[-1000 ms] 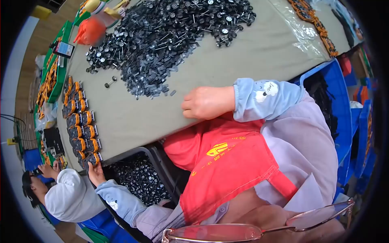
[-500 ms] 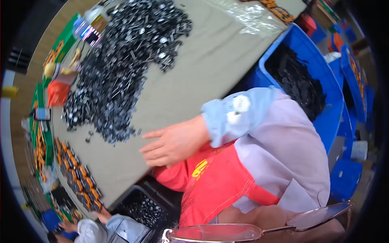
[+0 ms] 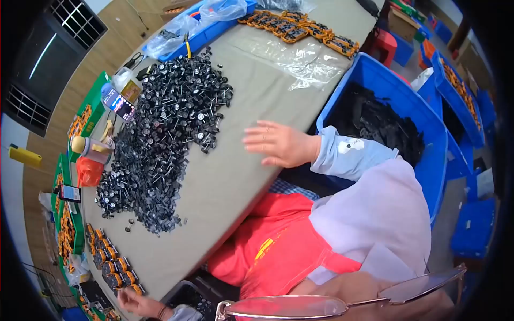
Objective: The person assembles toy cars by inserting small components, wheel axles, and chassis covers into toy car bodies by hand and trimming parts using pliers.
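My right hand, in a light blue cuff, hovers over the table's near edge with its fingers stretched out. Nothing is held in it. Beyond it on the grey table cloth lies a large heap of small black wheels with metal axles. Towards the lower end, the heap turns into small dark flat pieces. My left hand does not show; the red apron covers that side of my body.
A blue bin of black parts stands beside my right arm. Orange-and-black assemblies lie at the far end, others at lower left, near what appears to be a co-worker's hand. A propped phone stands behind the heap.
My right hand has moved up and to the right, away from the heap's lower end. The view has shifted, showing more of the table's far end and the wall.
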